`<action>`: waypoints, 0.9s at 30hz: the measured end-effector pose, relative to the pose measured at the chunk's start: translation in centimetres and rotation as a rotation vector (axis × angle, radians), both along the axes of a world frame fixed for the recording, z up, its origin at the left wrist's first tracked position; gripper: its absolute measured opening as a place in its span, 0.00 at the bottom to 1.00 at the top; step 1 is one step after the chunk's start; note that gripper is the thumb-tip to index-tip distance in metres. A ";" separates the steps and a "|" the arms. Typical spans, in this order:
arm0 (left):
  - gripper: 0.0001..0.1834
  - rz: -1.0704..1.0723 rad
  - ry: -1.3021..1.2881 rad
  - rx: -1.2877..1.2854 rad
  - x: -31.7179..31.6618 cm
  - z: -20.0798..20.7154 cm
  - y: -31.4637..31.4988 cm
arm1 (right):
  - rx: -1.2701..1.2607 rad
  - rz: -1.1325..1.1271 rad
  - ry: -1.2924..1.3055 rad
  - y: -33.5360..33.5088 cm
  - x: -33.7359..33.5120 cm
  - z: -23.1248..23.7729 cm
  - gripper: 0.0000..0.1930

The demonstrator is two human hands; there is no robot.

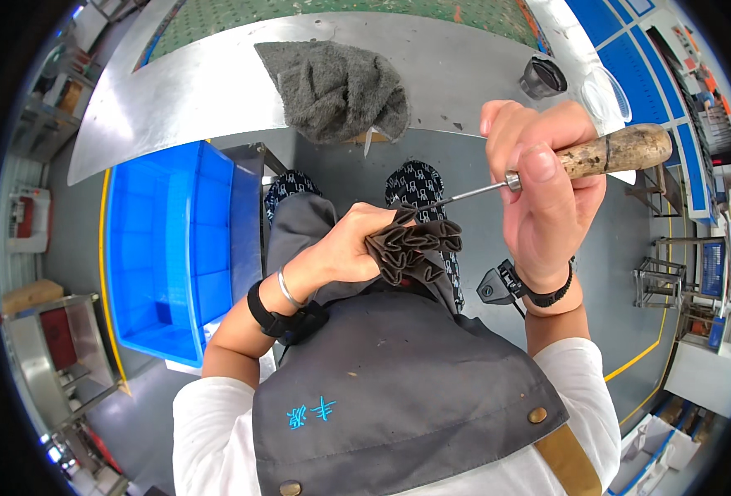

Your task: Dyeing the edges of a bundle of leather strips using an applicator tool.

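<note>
In front of my lap, my left hand [354, 245] is closed round a dark brown, wavy-edged bundle of folds [415, 250]; I cannot make out what kind of part it is. My right hand [546, 178] is raised at the right and grips a wooden-handled awl [618, 154] with a worn, stained handle. Its thin metal shaft slants down to the left, and the tip ends at the upper edge of the bundle. Whether the point has gone into a fold or only lies against it is hidden.
Ahead is a metal table [192, 99] with a crumpled grey cloth [341, 89] overhanging its front edge. A black cup-like part [542, 77] and a clear round container [604, 95] stand at its right. To my left is a large blue crate [167, 248]. A green mat [341, 16] lies farther back.
</note>
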State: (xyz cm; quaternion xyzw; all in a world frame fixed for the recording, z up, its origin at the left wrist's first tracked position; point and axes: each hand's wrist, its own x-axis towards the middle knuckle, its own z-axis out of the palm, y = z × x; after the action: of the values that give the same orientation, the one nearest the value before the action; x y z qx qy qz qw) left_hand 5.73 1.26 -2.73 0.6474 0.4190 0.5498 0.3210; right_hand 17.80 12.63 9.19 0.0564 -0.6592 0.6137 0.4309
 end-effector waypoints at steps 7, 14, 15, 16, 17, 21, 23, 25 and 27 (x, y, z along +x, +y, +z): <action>0.14 0.014 0.029 0.010 0.1 0.4 -0.1 | 0.041 0.001 -0.013 0.0 0.0 0.0 0.06; 0.15 0.004 0.025 -0.026 0.1 0.8 0.0 | 0.063 -0.013 -0.025 0.0 0.0 0.1 0.06; 0.15 0.001 0.029 -0.025 0.1 0.8 0.0 | 0.063 -0.013 -0.025 0.0 0.1 0.0 0.06; 0.15 0.000 0.029 -0.025 0.1 0.9 0.0 | 0.069 -0.020 -0.038 0.1 0.1 0.0 0.06; 0.15 0.018 0.042 -0.013 0.1 0.9 -0.1 | 0.076 -0.026 -0.051 0.1 0.1 0.0 0.06; 0.17 -0.004 0.020 -0.042 0.1 1.0 0.0 | 0.086 -0.023 -0.037 0.1 0.0 -0.1 0.07; 0.17 -0.001 0.021 -0.033 0.1 1.0 0.0 | 0.130 -0.051 -0.039 0.3 0.1 -0.1 0.07; 0.18 0.002 0.022 -0.025 0.1 1.0 0.0 | 0.109 -0.050 -0.038 0.3 0.2 0.0 0.06; 0.18 0.017 0.040 -0.012 0.1 1.1 0.0 | 0.088 -0.050 -0.036 0.3 0.2 0.1 0.06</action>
State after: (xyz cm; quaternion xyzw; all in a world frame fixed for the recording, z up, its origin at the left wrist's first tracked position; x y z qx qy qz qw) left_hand 5.85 1.30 -1.68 0.6528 0.4342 0.5368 0.3118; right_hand 17.96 12.94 9.27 0.0479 -0.6944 0.5741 0.4312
